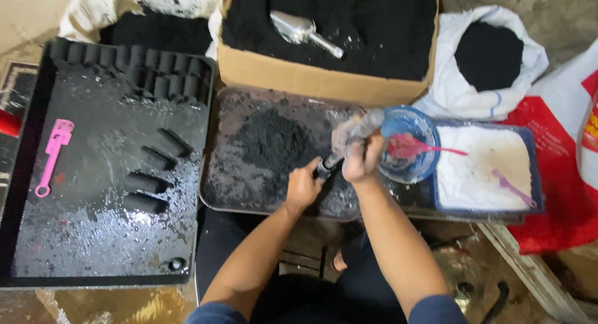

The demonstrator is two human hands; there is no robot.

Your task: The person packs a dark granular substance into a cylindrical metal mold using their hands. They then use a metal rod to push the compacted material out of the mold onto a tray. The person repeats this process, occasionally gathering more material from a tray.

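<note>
Both hands point(303, 187) point(362, 159) around tube point(355, 140), above tray point(218, 174).

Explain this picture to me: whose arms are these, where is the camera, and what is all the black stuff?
There is one picture, taken by a camera on a person's head looking down, so the two bare arms are that person's own. The right hand grips a dusty metal tube, tilted, with its lower end over a middle tray of black powder. The left hand pinches the tube's lower end. On the left, a big black tray holds dark cylinders and a pink tool. Behind is a cardboard box of black powder with a metal scoop. To the right sit a blue bowl with a pink spoon, a tray of white powder and an open white sack of black powder.
</note>
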